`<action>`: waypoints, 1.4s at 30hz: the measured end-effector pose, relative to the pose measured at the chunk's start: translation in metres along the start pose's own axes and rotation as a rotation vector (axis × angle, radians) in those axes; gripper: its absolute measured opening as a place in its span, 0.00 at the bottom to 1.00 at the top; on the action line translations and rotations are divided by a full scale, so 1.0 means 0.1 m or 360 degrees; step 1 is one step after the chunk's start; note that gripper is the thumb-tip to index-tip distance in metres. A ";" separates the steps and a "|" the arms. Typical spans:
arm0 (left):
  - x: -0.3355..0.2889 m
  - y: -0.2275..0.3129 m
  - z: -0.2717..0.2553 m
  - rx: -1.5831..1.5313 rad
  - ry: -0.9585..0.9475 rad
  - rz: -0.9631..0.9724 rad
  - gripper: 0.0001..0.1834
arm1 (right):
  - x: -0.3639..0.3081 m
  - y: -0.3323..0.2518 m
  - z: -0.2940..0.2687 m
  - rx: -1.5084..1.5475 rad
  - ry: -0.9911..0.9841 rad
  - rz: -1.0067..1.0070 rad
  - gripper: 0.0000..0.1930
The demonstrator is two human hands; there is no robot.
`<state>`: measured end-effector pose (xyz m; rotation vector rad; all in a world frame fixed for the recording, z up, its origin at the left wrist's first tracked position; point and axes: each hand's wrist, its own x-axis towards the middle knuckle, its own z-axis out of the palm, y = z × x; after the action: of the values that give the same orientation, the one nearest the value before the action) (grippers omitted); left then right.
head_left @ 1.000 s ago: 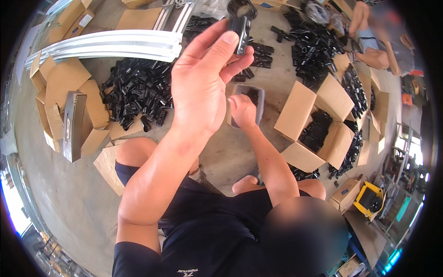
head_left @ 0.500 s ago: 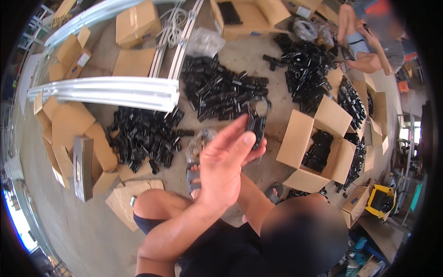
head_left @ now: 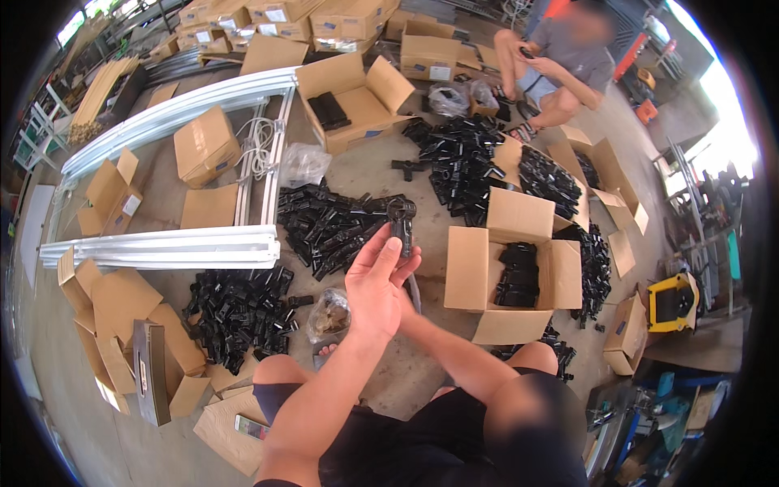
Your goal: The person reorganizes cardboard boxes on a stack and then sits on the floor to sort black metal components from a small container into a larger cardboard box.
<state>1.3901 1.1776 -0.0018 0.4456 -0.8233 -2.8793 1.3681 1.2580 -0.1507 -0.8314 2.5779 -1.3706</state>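
Note:
My left hand (head_left: 375, 284) is raised in front of me, its thumb and fingers closed on a black clamp-like part (head_left: 401, 219). A round ring forms the part's upper end, and its narrower body runs down between my fingers. Behind the left hand is my right hand (head_left: 411, 315); only its wrist side shows, and its fingers are hidden. Beyond the held part lies a pile of similar black parts (head_left: 324, 231) on the floor.
A second pile of black parts (head_left: 239, 312) lies left, another (head_left: 462, 162) farther back. An open cardboard box (head_left: 466, 272) stands at right with black parts inside. White metal rails (head_left: 162, 250) lie at left. A seated person (head_left: 568, 73) handles something at the far right.
The view has tilted up and shifted, so boxes farther back now show. My left hand still grips the black part, whose ring has turned toward me. More of my right forearm shows.

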 end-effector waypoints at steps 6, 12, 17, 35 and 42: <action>-0.12 -0.27 0.01 0.0120 -0.0054 -0.0193 0.18 | -0.35 -0.48 -1.50 0.0288 0.0662 0.0321 0.08; -0.27 -0.66 0.08 0.0259 -0.0174 -0.0307 0.19 | -0.70 -0.63 -1.88 0.0710 0.0967 0.0115 0.07; -0.32 -0.81 0.12 0.0310 -0.0200 -0.0288 0.19 | -0.75 -0.65 -1.89 0.0336 0.0951 0.0012 0.07; -0.23 -0.75 0.11 0.0403 -0.0239 -0.0118 0.18 | -0.60 -0.54 -1.76 0.0227 0.1037 -0.0190 0.07; -0.21 -0.71 0.08 0.0447 -0.0196 -0.0062 0.17 | -0.55 -0.51 -1.67 0.0366 0.0988 -0.0128 0.07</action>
<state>1.4060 1.2460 -0.0281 0.3149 -1.2610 -2.8586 1.3797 1.3863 -0.0211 -0.5359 2.7239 -2.1880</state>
